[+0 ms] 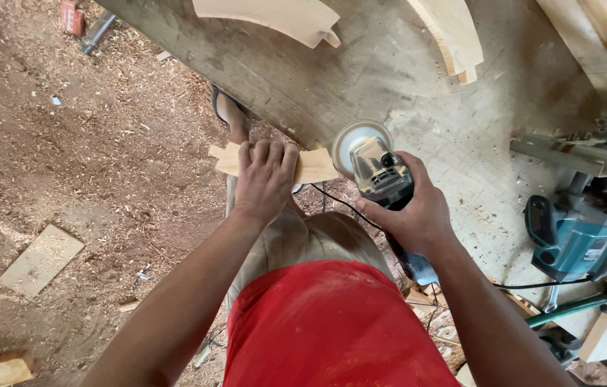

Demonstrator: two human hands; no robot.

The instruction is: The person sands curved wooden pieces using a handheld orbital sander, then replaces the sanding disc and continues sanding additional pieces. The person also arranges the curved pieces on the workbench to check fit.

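Two curved cut pieces of pale wood [275, 18] [454, 32] lie at the top of the frame on a dusty grey counter [461, 122]. At the right edge a teal power tool [583, 233] rests near a grey metal machine part [575, 154], with a green bar [568, 309] below it. The dirt floor [88, 143] on the left is covered with sawdust. A flat board [40, 259] lies there at lower left, a small wood block [7, 370] sits in the bottom left corner, and a red object [70, 16] shows in the upper left corner.
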